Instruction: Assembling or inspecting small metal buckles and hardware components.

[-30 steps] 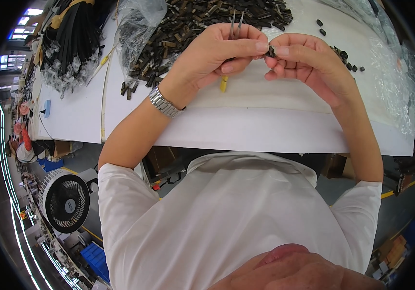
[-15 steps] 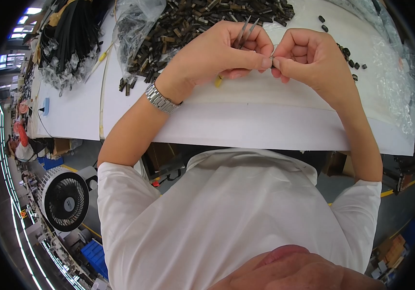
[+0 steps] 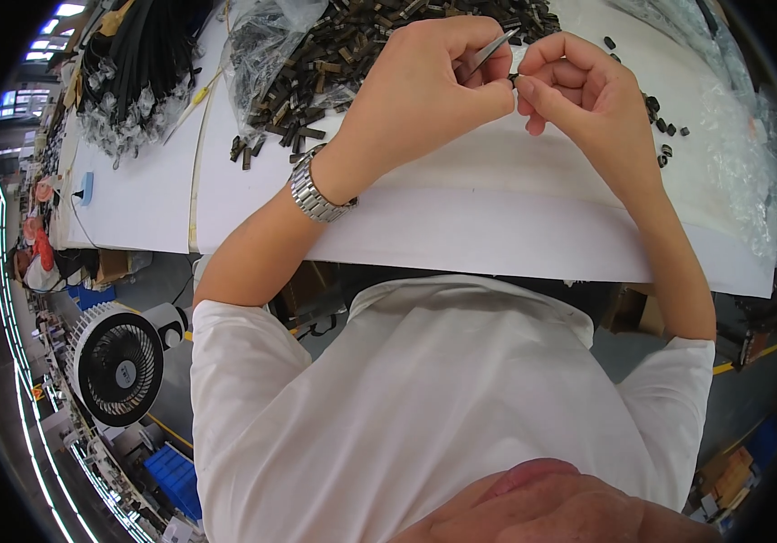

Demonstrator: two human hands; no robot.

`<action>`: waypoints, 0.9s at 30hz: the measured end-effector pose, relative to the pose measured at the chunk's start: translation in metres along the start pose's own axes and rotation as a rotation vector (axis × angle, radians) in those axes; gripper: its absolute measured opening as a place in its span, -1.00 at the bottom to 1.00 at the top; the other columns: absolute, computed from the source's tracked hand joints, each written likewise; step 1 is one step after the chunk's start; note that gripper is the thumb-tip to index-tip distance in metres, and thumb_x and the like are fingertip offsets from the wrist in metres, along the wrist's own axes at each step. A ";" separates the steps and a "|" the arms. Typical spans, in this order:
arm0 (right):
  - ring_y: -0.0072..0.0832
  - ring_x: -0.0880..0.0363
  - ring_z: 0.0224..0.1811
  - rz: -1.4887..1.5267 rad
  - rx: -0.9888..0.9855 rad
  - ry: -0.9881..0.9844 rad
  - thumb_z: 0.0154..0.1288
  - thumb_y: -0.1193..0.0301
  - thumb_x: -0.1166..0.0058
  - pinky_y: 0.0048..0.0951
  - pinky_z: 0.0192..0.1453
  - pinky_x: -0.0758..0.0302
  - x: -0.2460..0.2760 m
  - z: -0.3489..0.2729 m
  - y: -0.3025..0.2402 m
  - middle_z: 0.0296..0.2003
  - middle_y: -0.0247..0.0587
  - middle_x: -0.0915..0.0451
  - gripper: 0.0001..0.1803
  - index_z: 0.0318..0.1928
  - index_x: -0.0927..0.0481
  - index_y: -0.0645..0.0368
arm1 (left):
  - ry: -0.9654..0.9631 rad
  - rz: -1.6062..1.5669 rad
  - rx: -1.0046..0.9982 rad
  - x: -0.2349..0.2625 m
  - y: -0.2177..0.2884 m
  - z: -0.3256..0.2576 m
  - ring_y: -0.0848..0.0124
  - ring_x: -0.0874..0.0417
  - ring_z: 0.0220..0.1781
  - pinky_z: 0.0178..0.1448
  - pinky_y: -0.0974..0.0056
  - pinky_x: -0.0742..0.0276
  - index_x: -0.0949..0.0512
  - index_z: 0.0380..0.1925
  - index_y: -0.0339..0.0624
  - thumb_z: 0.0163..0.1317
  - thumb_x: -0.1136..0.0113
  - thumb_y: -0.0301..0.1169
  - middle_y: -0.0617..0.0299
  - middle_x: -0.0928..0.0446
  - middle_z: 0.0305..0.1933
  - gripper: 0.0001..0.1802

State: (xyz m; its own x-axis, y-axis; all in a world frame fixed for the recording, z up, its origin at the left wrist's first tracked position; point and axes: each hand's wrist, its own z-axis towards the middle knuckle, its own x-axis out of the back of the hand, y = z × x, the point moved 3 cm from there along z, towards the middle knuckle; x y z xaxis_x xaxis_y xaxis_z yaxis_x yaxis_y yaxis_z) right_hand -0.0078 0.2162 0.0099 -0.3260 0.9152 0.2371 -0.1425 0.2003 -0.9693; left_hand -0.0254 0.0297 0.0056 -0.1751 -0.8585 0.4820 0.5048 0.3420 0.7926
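My left hand (image 3: 438, 90) is closed around a pair of metal tweezers (image 3: 488, 52), whose prongs stick out above the fingers. Its thumb tip meets my right hand (image 3: 595, 104) over the white tabletop. Between the fingertips of both hands is a small dark piece (image 3: 513, 80), mostly covered by them. The right thumb and forefinger pinch it, with the other fingers curled loosely. Behind the left hand lies a heap of small dark, blackish-brown rectangular pieces (image 3: 307, 90). Several little black pieces (image 3: 664, 127) are scattered right of my right hand.
Clear plastic bags lie beside the heap (image 3: 266, 45) and along the table's right side (image 3: 750, 172). At the far left are a bundle of black straps (image 3: 139, 45) and a yellow-handled tool (image 3: 196, 98). A fan (image 3: 121, 366) stands left, below table height.
Both hands have shifted a little up and away from me, still together at the fingertips. The left hand has turned, so the tweezers tilt more to the right and the yellow part below is hidden.
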 end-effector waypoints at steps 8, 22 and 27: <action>-0.57 -0.78 -0.25 0.104 0.167 0.044 0.43 0.53 -0.21 -0.54 -0.07 -0.69 -0.006 -0.002 0.010 -0.28 -0.23 -0.76 -0.92 -0.18 -0.67 0.31 | 0.076 0.046 -0.110 0.000 0.004 -0.002 0.52 -0.44 -0.57 -0.46 0.34 -0.34 -0.53 -0.44 -0.24 0.09 -0.38 -0.43 0.26 -0.49 -0.57 -0.81; -0.44 -0.84 -0.26 -0.487 0.624 0.379 0.30 0.58 -0.35 -0.51 -0.28 -0.68 0.004 -0.004 0.000 -0.29 -0.23 -0.81 -0.86 -0.13 -0.75 0.21 | -0.032 -0.496 0.186 0.003 0.003 0.001 0.72 -0.37 -0.60 -0.50 0.55 -0.23 -0.63 -0.10 -0.26 0.45 -0.30 -0.43 0.19 -0.73 -0.26 -0.85; -0.44 -0.81 -0.27 -0.550 0.864 0.402 0.26 0.63 -0.36 -0.52 -0.26 -0.67 0.005 -0.004 -0.005 -0.22 -0.23 -0.79 -0.82 -0.14 -0.79 0.20 | -0.190 -0.788 0.333 0.007 0.002 0.001 0.74 -0.33 -0.63 -0.47 0.57 -0.24 -0.61 0.01 -0.34 0.45 -0.32 -0.43 0.14 -0.74 -0.21 -0.75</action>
State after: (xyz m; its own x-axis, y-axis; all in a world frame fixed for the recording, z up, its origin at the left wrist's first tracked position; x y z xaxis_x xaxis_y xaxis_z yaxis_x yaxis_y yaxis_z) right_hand -0.0050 0.2215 0.0162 0.2884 0.8543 0.4324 -0.8322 0.4470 -0.3282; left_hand -0.0262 0.0250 0.0106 -0.5221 -0.8236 -0.2217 -0.0908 -0.2048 0.9746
